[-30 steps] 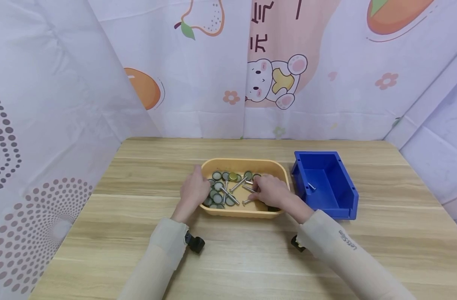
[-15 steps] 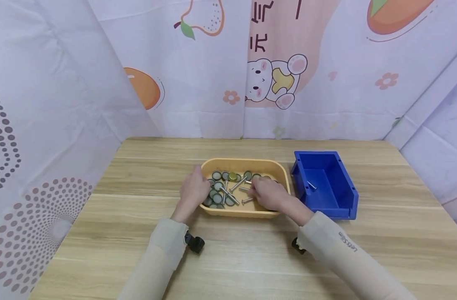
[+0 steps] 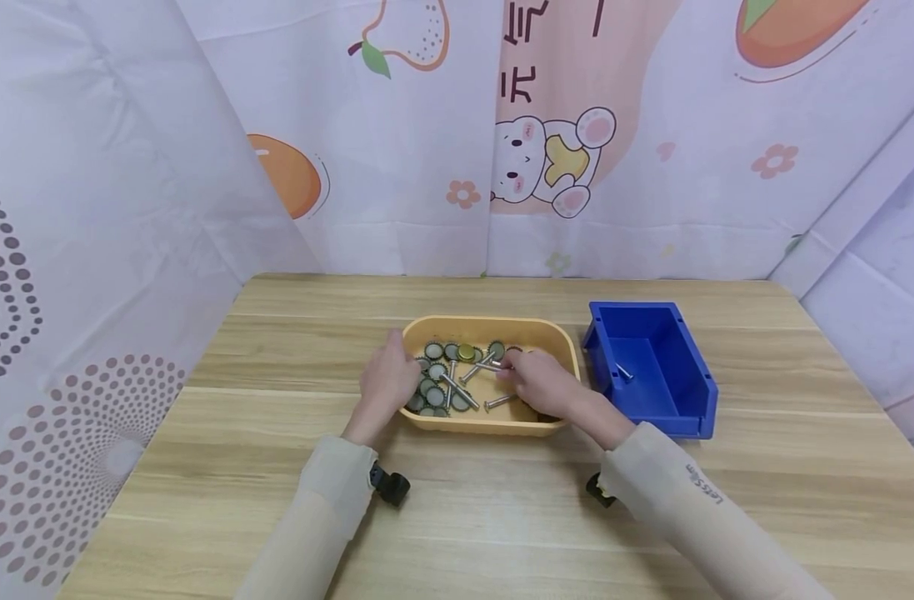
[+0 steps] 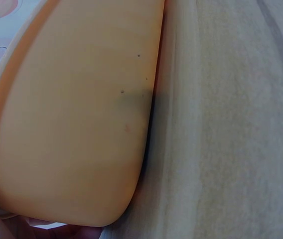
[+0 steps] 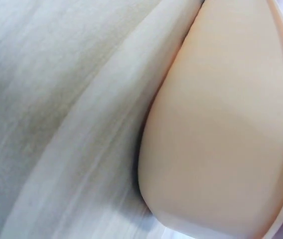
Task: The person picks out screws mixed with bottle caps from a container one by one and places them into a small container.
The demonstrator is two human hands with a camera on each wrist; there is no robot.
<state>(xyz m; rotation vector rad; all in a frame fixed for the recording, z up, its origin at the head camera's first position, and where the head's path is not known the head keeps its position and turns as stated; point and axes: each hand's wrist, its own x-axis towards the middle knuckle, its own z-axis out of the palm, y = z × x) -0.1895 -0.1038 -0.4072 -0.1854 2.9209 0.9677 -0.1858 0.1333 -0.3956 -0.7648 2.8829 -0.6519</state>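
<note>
A yellow-orange plastic tray sits on the table in the head view, holding several bottle caps and loose screws. My left hand grips the tray's left end; some of its fingers show below the tray wall in the left wrist view. Inside the tray's right half, my right hand pinches a silver screw whose tip points left. Another screw lies on the tray floor just below those fingertips. The right wrist view shows mostly the tray's outer wall.
To the right of the tray stands a blue bin with one screw in it. The wood-grain table ends at a printed curtain behind. A gold cap lies among the grey ones.
My right hand has closed on a screw lying in the tray and shifted it slightly, away from me. The left hand has kept its place on the tray.
</note>
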